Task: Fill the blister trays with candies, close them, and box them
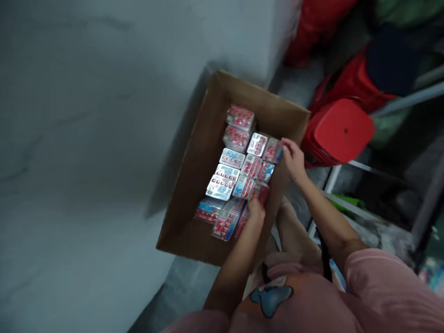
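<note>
Inside an open cardboard box (189, 171) lie many flat plastic packs (231, 157) with red, blue and silver print, stacked in rows. Some piles lie flat, while the packs (227, 222) at the near end lean in tilted rows. My left hand (256, 210) reaches over the near side of the box, its fingers closed on a reddish pack (262, 190). At the right wall, my right hand (293, 159) has its fingers apart, with the tips at the edge of a red-and-blue pack (272, 151). The undersides of both hands are hidden.
A pale wall (86, 138) rises close on the left of the box. To the right stand a red lidded bin (343, 132) and a metal frame (360, 206). A dark round item (391, 58) sits on red material behind the bin. My legs are close to the box's near side.
</note>
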`<state>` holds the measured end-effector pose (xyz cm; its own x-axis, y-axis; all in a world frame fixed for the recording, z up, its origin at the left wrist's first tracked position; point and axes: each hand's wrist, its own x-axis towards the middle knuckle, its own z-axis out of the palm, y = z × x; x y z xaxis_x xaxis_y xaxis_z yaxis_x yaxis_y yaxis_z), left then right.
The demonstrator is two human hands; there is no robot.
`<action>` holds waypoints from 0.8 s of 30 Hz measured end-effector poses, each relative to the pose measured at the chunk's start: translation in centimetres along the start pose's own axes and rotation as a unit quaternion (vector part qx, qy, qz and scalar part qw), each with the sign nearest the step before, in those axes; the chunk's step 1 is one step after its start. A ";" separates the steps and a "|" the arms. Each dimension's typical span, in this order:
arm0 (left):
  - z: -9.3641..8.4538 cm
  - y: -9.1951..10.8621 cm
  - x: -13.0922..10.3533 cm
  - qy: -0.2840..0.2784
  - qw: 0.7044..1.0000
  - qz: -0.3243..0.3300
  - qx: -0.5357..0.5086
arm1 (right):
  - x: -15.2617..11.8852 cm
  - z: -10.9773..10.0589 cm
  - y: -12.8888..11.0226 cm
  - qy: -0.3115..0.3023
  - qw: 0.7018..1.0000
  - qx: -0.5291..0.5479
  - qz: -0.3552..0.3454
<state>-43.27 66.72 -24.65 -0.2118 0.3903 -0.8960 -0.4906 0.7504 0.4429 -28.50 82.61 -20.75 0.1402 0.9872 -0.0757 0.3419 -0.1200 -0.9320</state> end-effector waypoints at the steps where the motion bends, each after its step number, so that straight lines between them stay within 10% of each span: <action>1: -0.9 0.6 -1.7 0.000 1.000 0.010 0.001 | -3.7 -2.1 -1.2 0.025 1.000 0.004 0.001; 6: -2.7 2.2 -10.1 -0.049 0.996 0.068 0.012 | -25.0 -11.3 -3.3 0.141 0.984 -0.011 0.110; 12: -1.5 -2.0 -20.1 -0.197 0.966 0.057 0.159 | -46.3 -17.4 -3.9 0.306 0.920 0.021 0.246; 24: 11.5 -15.9 -34.4 -0.371 0.834 0.029 0.407 | -61.8 -27.5 -2.8 0.581 0.762 0.005 0.287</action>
<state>-18.45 47.56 -0.53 0.5148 0.4349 -0.7388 0.3029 0.7139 0.6313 -12.57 19.08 -3.72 0.9937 0.0136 -0.1117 -0.0907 -0.4907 -0.8666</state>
